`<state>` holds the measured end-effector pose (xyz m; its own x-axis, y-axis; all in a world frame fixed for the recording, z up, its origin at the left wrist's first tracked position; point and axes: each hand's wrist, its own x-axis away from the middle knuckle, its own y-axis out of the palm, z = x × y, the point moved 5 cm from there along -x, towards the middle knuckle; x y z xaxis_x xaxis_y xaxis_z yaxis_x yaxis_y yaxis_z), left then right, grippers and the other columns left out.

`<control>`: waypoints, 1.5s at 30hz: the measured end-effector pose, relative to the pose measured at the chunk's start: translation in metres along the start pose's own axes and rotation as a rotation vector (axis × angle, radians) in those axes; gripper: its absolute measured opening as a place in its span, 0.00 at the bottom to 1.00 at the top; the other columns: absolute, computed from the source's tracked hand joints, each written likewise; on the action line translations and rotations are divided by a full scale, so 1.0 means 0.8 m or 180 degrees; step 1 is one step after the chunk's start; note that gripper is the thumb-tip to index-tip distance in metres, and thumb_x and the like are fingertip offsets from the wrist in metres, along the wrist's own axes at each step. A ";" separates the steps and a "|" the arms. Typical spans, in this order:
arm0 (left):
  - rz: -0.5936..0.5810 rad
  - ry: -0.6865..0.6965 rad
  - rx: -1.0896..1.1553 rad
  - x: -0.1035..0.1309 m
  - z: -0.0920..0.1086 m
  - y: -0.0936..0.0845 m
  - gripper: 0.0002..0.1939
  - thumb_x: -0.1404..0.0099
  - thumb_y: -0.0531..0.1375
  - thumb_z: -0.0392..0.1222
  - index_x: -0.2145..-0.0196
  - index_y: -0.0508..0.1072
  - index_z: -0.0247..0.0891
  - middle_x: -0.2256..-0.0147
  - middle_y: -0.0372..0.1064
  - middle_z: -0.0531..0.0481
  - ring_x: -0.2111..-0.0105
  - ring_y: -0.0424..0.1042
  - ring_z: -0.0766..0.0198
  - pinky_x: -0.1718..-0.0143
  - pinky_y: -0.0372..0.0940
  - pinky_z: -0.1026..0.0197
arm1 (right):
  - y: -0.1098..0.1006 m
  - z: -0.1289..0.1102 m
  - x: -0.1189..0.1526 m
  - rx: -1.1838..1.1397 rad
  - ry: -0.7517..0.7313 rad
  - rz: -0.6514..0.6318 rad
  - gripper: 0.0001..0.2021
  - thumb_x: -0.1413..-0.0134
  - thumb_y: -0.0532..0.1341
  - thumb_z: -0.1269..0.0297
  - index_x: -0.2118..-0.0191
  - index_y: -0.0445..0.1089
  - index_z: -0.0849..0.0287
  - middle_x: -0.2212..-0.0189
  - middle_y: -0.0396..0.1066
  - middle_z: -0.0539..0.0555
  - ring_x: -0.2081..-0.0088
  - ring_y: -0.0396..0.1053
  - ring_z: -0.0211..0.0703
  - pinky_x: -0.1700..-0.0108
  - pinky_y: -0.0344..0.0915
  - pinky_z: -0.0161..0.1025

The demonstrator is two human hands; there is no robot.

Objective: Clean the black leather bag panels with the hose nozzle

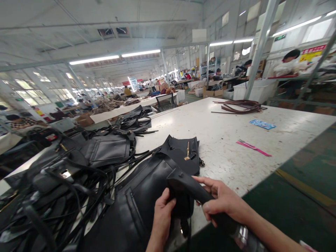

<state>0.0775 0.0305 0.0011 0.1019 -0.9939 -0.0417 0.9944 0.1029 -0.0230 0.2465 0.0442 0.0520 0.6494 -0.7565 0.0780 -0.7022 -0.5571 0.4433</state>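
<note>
Left hand (163, 211) holds black bag (149, 180); right hand (224, 198) grips a strap (191, 184) (table edge (283, 159) near; tabletop (210, 127) stretching ahead).

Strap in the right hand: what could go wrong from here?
The strap has a shiny metal fitting below the right hand; it might scuff the smooth black bag if swung against it. Also, the bag lies right beside a pile of bags with loose, looping straps, so pulling it away could snag one.
</note>
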 end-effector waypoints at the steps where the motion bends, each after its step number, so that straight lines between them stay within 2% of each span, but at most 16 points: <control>1: 0.0006 0.0219 -0.0550 0.002 0.001 0.006 0.19 0.45 0.54 0.31 0.55 0.69 0.41 0.59 0.67 0.47 0.57 0.65 0.58 0.56 0.59 0.57 | -0.003 -0.006 -0.001 0.0033 -0.0073 0.0045 0.36 0.63 0.63 0.77 0.45 0.53 0.57 0.70 0.69 0.51 0.81 0.67 0.36 0.84 0.64 0.30; 6: 0.0310 0.1452 -0.2923 0.028 -0.006 0.034 0.22 0.42 0.50 0.31 0.49 0.62 0.42 0.65 0.63 0.45 0.65 0.63 0.61 0.64 0.61 0.58 | -0.029 -0.023 0.018 0.0410 -0.0285 0.0694 0.34 0.60 0.62 0.75 0.44 0.52 0.56 0.70 0.68 0.50 0.79 0.66 0.36 0.82 0.64 0.30; 9: 0.0502 0.2162 -0.3571 0.048 -0.014 0.039 0.23 0.43 0.51 0.27 0.50 0.64 0.40 0.65 0.63 0.45 0.65 0.63 0.62 0.64 0.60 0.58 | -0.041 -0.018 0.044 0.0582 -0.0133 0.0816 0.35 0.60 0.62 0.75 0.44 0.52 0.55 0.68 0.68 0.51 0.78 0.65 0.35 0.82 0.64 0.30; 11: 0.0480 0.2407 -0.3726 0.059 -0.020 0.042 0.23 0.44 0.51 0.26 0.51 0.64 0.39 0.66 0.64 0.46 0.64 0.63 0.62 0.64 0.59 0.59 | -0.045 -0.012 0.059 0.0619 -0.0012 0.0837 0.35 0.61 0.61 0.75 0.43 0.51 0.53 0.64 0.67 0.51 0.78 0.65 0.35 0.82 0.64 0.30; 14: 0.0637 0.2330 -0.3758 0.065 -0.026 0.043 0.21 0.43 0.51 0.26 0.52 0.65 0.37 0.63 0.64 0.44 0.63 0.62 0.61 0.63 0.59 0.58 | -0.046 -0.005 0.071 0.0684 0.0174 0.0798 0.38 0.63 0.59 0.77 0.42 0.50 0.53 0.62 0.67 0.51 0.78 0.65 0.34 0.82 0.63 0.29; 18: 0.0916 0.2151 -0.3832 0.057 -0.024 0.042 0.20 0.43 0.51 0.27 0.53 0.65 0.37 0.59 0.63 0.42 0.61 0.62 0.59 0.63 0.58 0.56 | -0.040 0.004 0.064 0.0913 0.0495 0.0543 0.39 0.63 0.58 0.78 0.41 0.48 0.56 0.68 0.69 0.50 0.80 0.63 0.32 0.83 0.62 0.27; 21: 0.1007 0.1935 -0.3918 0.044 -0.020 0.037 0.17 0.43 0.51 0.28 0.56 0.67 0.39 0.64 0.65 0.45 0.65 0.62 0.59 0.66 0.58 0.56 | -0.036 0.013 0.051 0.1065 0.0614 0.0414 0.38 0.64 0.57 0.78 0.41 0.49 0.57 0.67 0.70 0.51 0.82 0.63 0.30 0.84 0.61 0.25; 24: 0.0822 0.1774 -0.3891 0.033 -0.021 0.036 0.12 0.41 0.50 0.30 0.63 0.70 0.40 0.71 0.64 0.49 0.71 0.61 0.63 0.70 0.57 0.59 | -0.036 0.024 0.041 0.1118 0.0629 0.0424 0.38 0.63 0.57 0.77 0.41 0.49 0.56 0.68 0.70 0.50 0.82 0.62 0.30 0.84 0.61 0.25; 27: 0.0768 0.1739 -0.3757 0.030 -0.022 0.036 0.10 0.40 0.49 0.31 0.67 0.70 0.38 0.74 0.62 0.49 0.73 0.60 0.64 0.71 0.57 0.61 | -0.033 0.034 0.036 0.1245 0.0628 0.0502 0.39 0.64 0.56 0.77 0.41 0.48 0.56 0.70 0.70 0.48 0.83 0.61 0.30 0.83 0.61 0.26; 31: 0.0627 0.1699 -0.3510 0.034 -0.020 0.037 0.10 0.39 0.48 0.32 0.69 0.68 0.38 0.74 0.61 0.50 0.73 0.61 0.65 0.72 0.57 0.63 | -0.027 0.034 0.030 0.1548 0.0320 0.0946 0.36 0.64 0.56 0.77 0.43 0.53 0.58 0.71 0.71 0.48 0.78 0.65 0.36 0.79 0.62 0.29; 34: 0.0350 0.1798 -0.3140 0.045 -0.013 0.038 0.10 0.39 0.47 0.32 0.68 0.67 0.38 0.74 0.60 0.50 0.73 0.62 0.66 0.73 0.58 0.64 | -0.022 0.021 0.028 0.1409 -0.0073 0.1181 0.35 0.62 0.57 0.76 0.42 0.52 0.59 0.63 0.71 0.50 0.69 0.68 0.41 0.72 0.65 0.32; 36: 0.0251 0.1965 -0.2939 0.058 -0.005 0.036 0.11 0.39 0.47 0.32 0.69 0.67 0.38 0.75 0.60 0.50 0.74 0.61 0.66 0.74 0.57 0.64 | -0.020 0.012 0.030 0.1237 -0.0169 0.1128 0.35 0.60 0.57 0.75 0.41 0.50 0.58 0.57 0.69 0.52 0.68 0.68 0.41 0.72 0.65 0.32; 38: 0.0378 0.2149 -0.3008 0.073 0.001 0.030 0.10 0.40 0.48 0.32 0.71 0.68 0.39 0.77 0.59 0.50 0.75 0.61 0.66 0.74 0.58 0.63 | -0.020 0.005 0.033 0.1151 -0.0145 0.0994 0.36 0.59 0.57 0.75 0.41 0.48 0.56 0.53 0.66 0.53 0.69 0.69 0.41 0.75 0.65 0.32; 40: 0.0680 0.2208 -0.3333 0.087 0.002 0.017 0.09 0.43 0.51 0.31 0.70 0.69 0.40 0.76 0.61 0.50 0.74 0.62 0.64 0.71 0.60 0.59 | -0.021 0.002 0.040 0.1066 -0.0114 0.0851 0.36 0.58 0.58 0.75 0.41 0.48 0.56 0.51 0.64 0.54 0.64 0.69 0.44 0.70 0.67 0.33; 43: 0.1198 0.2005 -0.3878 0.106 -0.003 -0.014 0.20 0.51 0.52 0.29 0.60 0.69 0.39 0.63 0.66 0.41 0.61 0.65 0.52 0.60 0.60 0.46 | -0.031 0.010 0.050 0.0886 -0.0018 0.0791 0.36 0.57 0.60 0.72 0.40 0.47 0.55 0.49 0.62 0.54 0.55 0.65 0.50 0.60 0.67 0.36; 45: 0.1196 0.1985 -0.4040 0.112 -0.003 -0.037 0.25 0.53 0.50 0.26 0.57 0.68 0.39 0.56 0.65 0.39 0.54 0.63 0.49 0.56 0.60 0.45 | -0.041 0.021 0.057 0.0819 0.0133 0.0781 0.37 0.57 0.61 0.70 0.40 0.46 0.54 0.48 0.61 0.55 0.57 0.66 0.52 0.64 0.68 0.36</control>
<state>0.0573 -0.0619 -0.0044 -0.0117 -0.7576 -0.6526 0.1878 0.6394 -0.7456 0.2943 0.0225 0.0258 0.4598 -0.8668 0.1930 -0.8859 -0.4326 0.1678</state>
